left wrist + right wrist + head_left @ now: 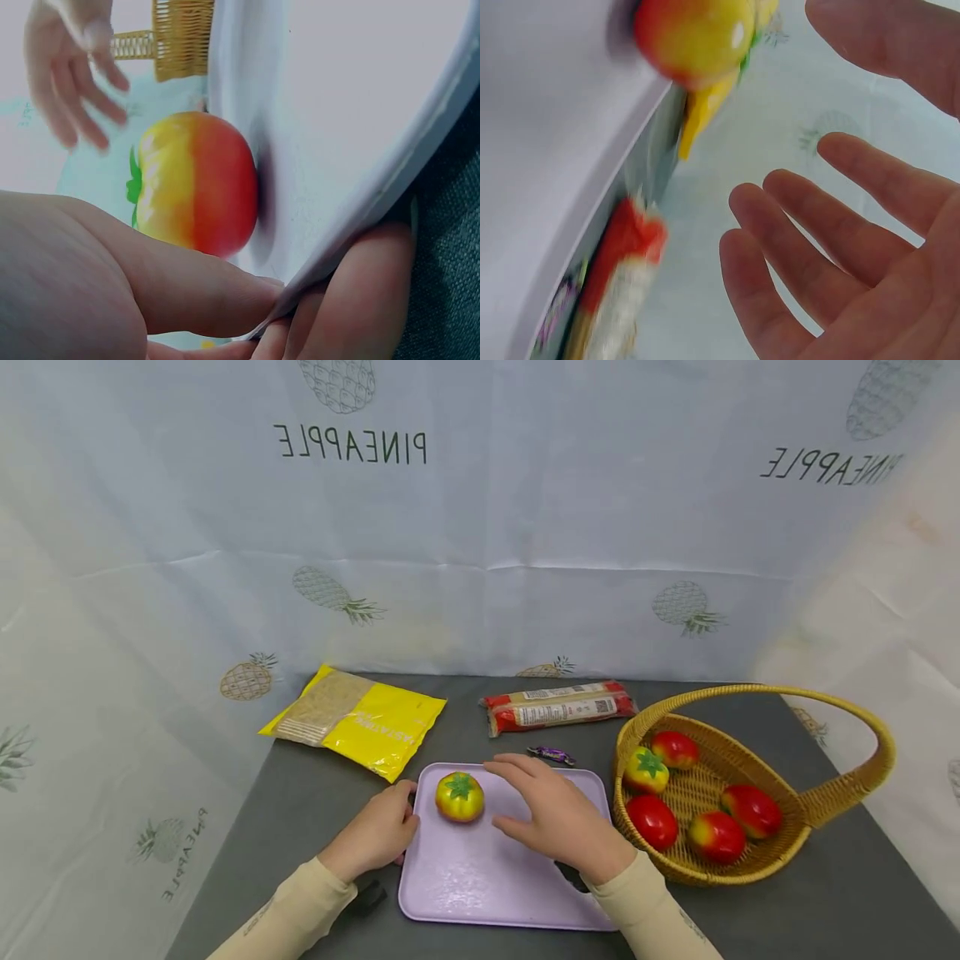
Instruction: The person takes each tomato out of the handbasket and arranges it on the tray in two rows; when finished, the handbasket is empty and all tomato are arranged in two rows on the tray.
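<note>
A lilac tray (480,889) lies on the dark table. On its upper left part sits a toy tomato (460,798), yellow-orange on top with a green star-shaped leaf; its lower half is red in the left wrist view. My left hand (373,833) grips the tray's left edge, thumb at the rim and fingers underneath. Over the tray, to the right of the tomato, hovers my right hand (558,820), fingers spread and holding nothing. In the right wrist view a gap separates its fingers (825,225) from the tomato (694,41).
A wicker basket (705,877) with a tall handle stands on the right, holding several red and yellow toy fruits. Behind the tray lie a yellow packet (382,727), a red-ended noodle packet (558,707) and a small purple-wrapped sweet (552,755). Pineapple-print cloth hangs behind.
</note>
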`<state>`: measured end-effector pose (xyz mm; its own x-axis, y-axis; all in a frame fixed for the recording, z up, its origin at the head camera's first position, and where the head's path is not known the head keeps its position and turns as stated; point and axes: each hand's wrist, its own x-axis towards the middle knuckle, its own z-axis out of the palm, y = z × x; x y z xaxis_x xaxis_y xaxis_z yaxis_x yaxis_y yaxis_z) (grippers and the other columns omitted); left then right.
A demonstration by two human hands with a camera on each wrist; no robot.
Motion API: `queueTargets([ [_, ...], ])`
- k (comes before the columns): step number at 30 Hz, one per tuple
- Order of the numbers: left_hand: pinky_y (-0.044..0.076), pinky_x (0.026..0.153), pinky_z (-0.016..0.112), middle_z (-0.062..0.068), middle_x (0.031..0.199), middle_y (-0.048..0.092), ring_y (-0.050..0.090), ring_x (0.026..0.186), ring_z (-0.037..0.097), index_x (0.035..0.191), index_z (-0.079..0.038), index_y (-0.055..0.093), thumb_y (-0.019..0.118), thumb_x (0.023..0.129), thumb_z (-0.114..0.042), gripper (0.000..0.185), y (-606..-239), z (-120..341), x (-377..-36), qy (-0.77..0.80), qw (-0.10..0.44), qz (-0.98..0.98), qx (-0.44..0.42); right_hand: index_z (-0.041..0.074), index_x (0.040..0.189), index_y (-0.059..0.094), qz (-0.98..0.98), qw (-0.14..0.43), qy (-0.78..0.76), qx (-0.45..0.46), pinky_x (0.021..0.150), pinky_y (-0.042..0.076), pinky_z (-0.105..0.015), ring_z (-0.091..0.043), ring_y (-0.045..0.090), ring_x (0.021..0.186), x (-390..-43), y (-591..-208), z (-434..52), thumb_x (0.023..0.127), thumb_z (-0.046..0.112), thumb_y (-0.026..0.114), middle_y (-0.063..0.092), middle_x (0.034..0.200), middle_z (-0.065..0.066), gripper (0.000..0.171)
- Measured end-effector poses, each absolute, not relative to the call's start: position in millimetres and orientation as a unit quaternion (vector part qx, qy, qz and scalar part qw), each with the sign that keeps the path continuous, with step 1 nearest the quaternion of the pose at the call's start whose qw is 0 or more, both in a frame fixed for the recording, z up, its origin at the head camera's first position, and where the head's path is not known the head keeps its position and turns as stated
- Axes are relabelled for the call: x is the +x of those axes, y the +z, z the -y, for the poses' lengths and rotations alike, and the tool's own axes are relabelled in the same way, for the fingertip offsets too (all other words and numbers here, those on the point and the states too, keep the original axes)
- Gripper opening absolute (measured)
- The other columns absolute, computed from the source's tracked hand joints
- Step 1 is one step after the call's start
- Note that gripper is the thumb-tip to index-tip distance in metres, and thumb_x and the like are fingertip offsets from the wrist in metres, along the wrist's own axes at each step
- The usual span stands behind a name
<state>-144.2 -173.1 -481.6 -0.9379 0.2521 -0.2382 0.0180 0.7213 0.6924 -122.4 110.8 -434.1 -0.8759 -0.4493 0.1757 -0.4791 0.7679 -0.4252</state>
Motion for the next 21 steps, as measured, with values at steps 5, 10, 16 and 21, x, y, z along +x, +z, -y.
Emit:
queueTargets([
  [5, 0.055, 0.046, 0.030, 0.009, 0.083, 0.057, 0.061, 0.051, 0.020, 0.149, 0.007, 0.050, 0.064, 0.103, -0.004, 0.050, -482, 171, -144, 0.369, 0.160, -0.913, 0.072, 0.027, 0.151, 0.061, 0.952, 0.038, 0.220, 0.210, 0.109, 0.059, -0.050, -0.023, 0.064, 0.138, -96, -421, -152, 0.088, 0.033, 0.091, 0.062, 0.153, 0.002, 0.070],
  [10, 0.055, 0.047, 0.030, 0.009, 0.084, 0.058, 0.061, 0.051, 0.020, 0.150, 0.007, 0.049, 0.064, 0.104, -0.005, 0.050, -481, 171, -145, 0.363, 0.169, -0.913, 0.069, 0.026, 0.148, 0.063, 0.962, 0.061, 0.188, 0.186, 0.102, 0.063, -0.047, -0.021, 0.069, 0.129, -77, -412, -198, 0.083, 0.032, 0.095, 0.067, 0.146, 0.003, 0.073],
  [16, 0.055, 0.049, 0.030, 0.009, 0.087, 0.058, 0.060, 0.054, 0.021, 0.151, 0.005, 0.048, 0.065, 0.105, -0.007, 0.051, -478, 170, -145, 0.361, 0.175, -0.914, 0.061, 0.018, 0.144, 0.066, 0.970, 0.060, 0.182, 0.149, 0.097, 0.063, -0.055, -0.030, 0.073, 0.122, -74, -401, -254, 0.084, 0.028, 0.094, 0.071, 0.140, -0.005, 0.067],
  [21, 0.056, 0.049, 0.030, 0.010, 0.088, 0.059, 0.060, 0.056, 0.021, 0.151, 0.005, 0.048, 0.064, 0.104, -0.006, 0.051, -478, 169, -144, 0.361, 0.175, -0.914, 0.055, 0.013, 0.145, 0.065, 0.975, 0.022, 0.191, 0.109, 0.094, 0.062, -0.061, -0.038, 0.073, 0.116, -85, -393, -294, 0.086, 0.032, 0.092, 0.071, 0.140, -0.013, 0.068],
])
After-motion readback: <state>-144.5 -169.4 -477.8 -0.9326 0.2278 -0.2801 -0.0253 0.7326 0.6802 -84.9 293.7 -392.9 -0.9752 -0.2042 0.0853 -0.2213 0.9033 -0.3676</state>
